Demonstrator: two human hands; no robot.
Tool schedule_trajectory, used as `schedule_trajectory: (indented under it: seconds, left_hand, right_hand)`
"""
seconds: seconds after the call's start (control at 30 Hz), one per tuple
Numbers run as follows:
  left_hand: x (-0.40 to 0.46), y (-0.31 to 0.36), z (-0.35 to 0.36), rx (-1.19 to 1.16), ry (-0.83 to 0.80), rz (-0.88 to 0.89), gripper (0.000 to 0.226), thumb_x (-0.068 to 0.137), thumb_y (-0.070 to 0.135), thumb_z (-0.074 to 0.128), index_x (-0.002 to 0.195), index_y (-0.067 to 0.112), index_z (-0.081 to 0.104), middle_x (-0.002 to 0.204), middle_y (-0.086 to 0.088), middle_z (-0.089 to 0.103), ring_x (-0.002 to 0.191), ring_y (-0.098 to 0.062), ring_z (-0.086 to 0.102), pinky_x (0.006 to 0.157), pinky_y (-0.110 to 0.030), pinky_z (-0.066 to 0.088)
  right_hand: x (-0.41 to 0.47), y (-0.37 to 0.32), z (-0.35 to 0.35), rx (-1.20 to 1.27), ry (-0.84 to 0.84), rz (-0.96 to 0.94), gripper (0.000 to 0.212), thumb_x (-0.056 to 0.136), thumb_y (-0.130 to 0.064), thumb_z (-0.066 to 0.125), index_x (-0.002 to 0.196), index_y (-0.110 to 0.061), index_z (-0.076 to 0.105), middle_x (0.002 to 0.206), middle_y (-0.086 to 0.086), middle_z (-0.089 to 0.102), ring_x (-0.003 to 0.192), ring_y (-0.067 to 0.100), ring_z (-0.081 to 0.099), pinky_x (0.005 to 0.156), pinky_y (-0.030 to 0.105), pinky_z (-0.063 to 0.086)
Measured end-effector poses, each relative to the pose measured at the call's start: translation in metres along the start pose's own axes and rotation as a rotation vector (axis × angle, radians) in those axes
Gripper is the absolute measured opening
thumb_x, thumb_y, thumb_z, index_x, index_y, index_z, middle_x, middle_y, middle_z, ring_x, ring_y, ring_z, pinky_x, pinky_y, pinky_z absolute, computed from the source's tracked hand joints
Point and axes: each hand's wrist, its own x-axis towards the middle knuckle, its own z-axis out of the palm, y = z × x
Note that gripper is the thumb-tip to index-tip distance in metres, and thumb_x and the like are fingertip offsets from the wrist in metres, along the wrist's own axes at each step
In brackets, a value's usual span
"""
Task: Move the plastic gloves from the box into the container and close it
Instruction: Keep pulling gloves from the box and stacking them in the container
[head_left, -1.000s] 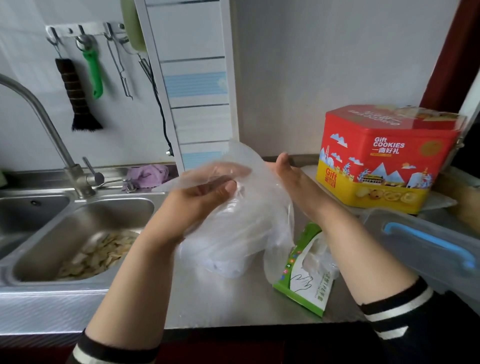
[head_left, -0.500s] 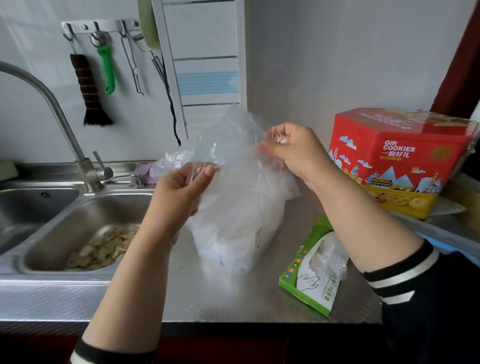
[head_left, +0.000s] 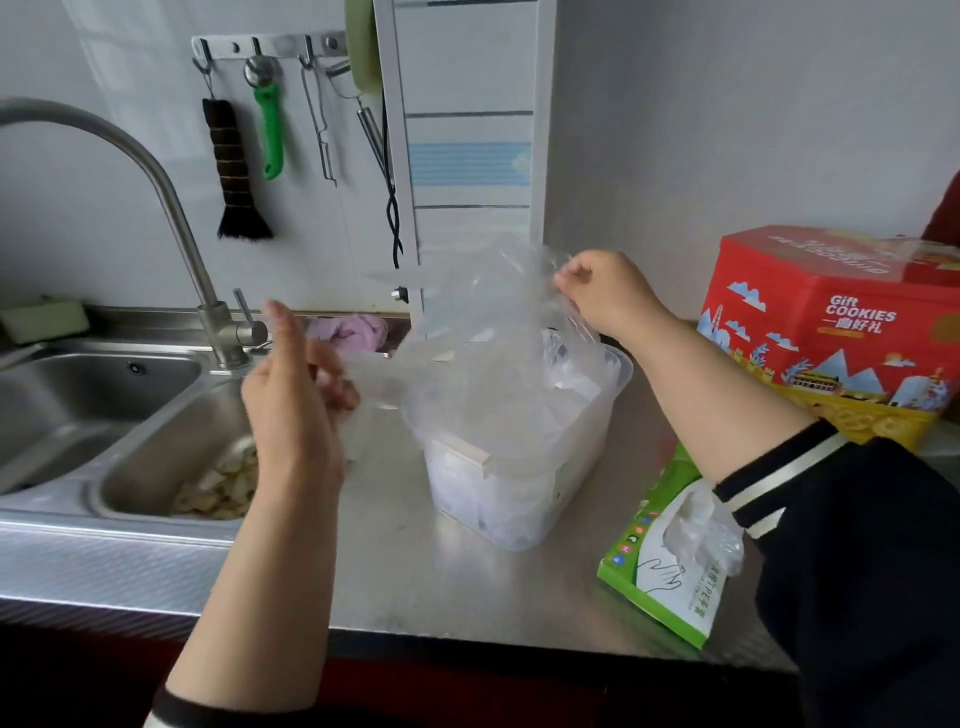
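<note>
The right hand (head_left: 605, 296) is up high and pinches the top edge of the plastic gloves (head_left: 483, 332) between thumb and curled fingers. The left hand (head_left: 296, 395) is lower, out to the side, and pinches the other end of the thin sheet, with its thumb sticking up. A moment ago the two hands were close together and the gloves sat bunched up between them. Now the hands have pulled apart and the gloves are stretched out wide, with the low part hanging into the container (head_left: 524, 467). I think the gloves are being spread flat so they can be pushed down inside. The lid is not on yet, so closing comes later.

The container stands open on the tabletop (head_left: 415, 582), between the two arms. White folded things already lie in it. The gloves stick up above its rim, so they must go lower before a lid could fit.

The green box (head_left: 670, 582) lies near the front edge of the tabletop, by the right sleeve, with more gloves poking out of its slot. An elbow could knock it off. The sink (head_left: 140, 467) is just beside the left hand, and a loose glove could slip in there. The red cookie tin (head_left: 831, 332) stands behind the right arm. There is bare tabletop in front of the container.
</note>
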Motion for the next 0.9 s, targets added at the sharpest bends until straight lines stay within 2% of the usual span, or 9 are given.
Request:
schedule_trajectory:
  seconds: [0.13,0.23,0.37,0.5,0.6,0.67,0.77,0.83,0.9]
  left_hand:
    - [0.01,0.014,-0.012,-0.145,0.096,0.146,0.05,0.097,0.042,0.054,0.052,0.021,0.044,0.047,0.005,0.034,0.046,-0.012,0.034,0.049,-0.022,0.034]
    - [0.019,0.023,-0.014,-0.153,0.096,0.253,0.046,0.093,0.029,0.063,0.052,0.023,0.043,0.048,0.005,0.037,0.046,-0.011,0.036,0.05,-0.025,0.035]
    - [0.024,0.024,-0.007,-0.102,-0.078,0.287,0.043,0.089,0.011,0.066,0.059,0.023,0.037,0.059,0.001,0.038,0.054,-0.01,0.038,0.062,-0.03,0.045]
    - [0.017,0.027,0.018,-0.06,-0.272,0.225,0.044,0.089,-0.007,0.056,0.066,0.021,0.031,0.066,0.0,0.036,0.06,-0.008,0.043,0.081,-0.034,0.054]
    - [0.015,0.032,0.041,-0.104,-0.414,0.164,0.046,0.082,-0.016,0.047,0.062,0.022,0.031,0.063,0.002,0.034,0.059,-0.01,0.035,0.085,-0.039,0.054]
    - [0.016,0.037,0.062,-0.18,-0.519,0.121,0.042,0.075,-0.016,0.04,0.058,0.023,0.034,0.059,0.003,0.032,0.059,-0.011,0.026,0.089,-0.045,0.052]
    - [0.02,0.043,0.092,-0.247,-0.629,0.101,0.042,0.07,-0.014,0.037,0.051,0.023,0.04,0.056,0.003,0.037,0.055,-0.009,0.028,0.095,-0.058,0.044]
    - [0.023,0.043,0.103,-0.219,-0.673,0.134,0.042,0.068,-0.014,0.039,0.05,0.024,0.04,0.054,0.003,0.035,0.055,-0.013,0.02,0.087,-0.06,0.034]
    - [0.023,0.038,0.106,-0.167,-0.709,0.158,0.043,0.067,-0.014,0.04,0.051,0.026,0.04,0.053,0.004,0.032,0.056,-0.015,0.014,0.079,-0.053,0.025]
  right_hand:
    - [-0.002,0.013,0.009,-0.274,-0.099,0.041,0.012,0.094,-0.025,0.057,0.099,-0.014,0.059,0.1,0.003,0.061,0.098,0.027,0.058,0.078,0.031,0.042]
    - [-0.007,0.016,0.012,-0.45,-0.136,0.036,0.026,0.094,-0.028,0.059,0.114,-0.013,0.055,0.115,0.008,0.061,0.106,0.031,0.057,0.076,0.03,0.038]
    - [-0.015,0.012,0.013,-0.676,-0.186,0.078,0.045,0.094,-0.03,0.059,0.131,-0.011,0.043,0.127,0.012,0.056,0.115,0.032,0.054,0.078,0.032,0.037]
    - [-0.02,0.003,0.007,-0.726,-0.124,0.004,0.053,0.091,-0.04,0.062,0.132,-0.012,0.044,0.135,0.012,0.044,0.123,0.033,0.043,0.093,0.038,0.039]
    - [-0.021,-0.014,0.003,-0.209,-0.016,-0.033,0.045,0.093,-0.054,0.051,0.107,-0.011,0.057,0.115,0.012,0.062,0.095,0.023,0.057,0.081,0.034,0.045]
    - [-0.025,-0.032,0.001,0.331,-0.256,0.187,0.072,0.091,-0.07,0.034,0.109,-0.005,0.057,0.1,0.013,0.069,0.075,0.018,0.062,0.067,0.029,0.049]
    - [-0.034,-0.04,-0.002,0.809,-0.767,0.443,0.105,0.073,-0.089,0.013,0.132,-0.005,0.042,0.107,0.015,0.07,0.094,0.029,0.07,0.073,0.033,0.057]
    - [-0.039,-0.035,-0.006,0.996,-0.942,0.474,0.113,0.068,-0.092,0.015,0.134,-0.003,0.039,0.111,0.016,0.07,0.098,0.028,0.07,0.076,0.033,0.059]
    - [-0.045,-0.029,-0.016,1.151,-0.978,0.441,0.106,0.066,-0.087,0.032,0.119,0.001,0.058,0.102,0.013,0.071,0.087,0.022,0.071,0.072,0.031,0.06]
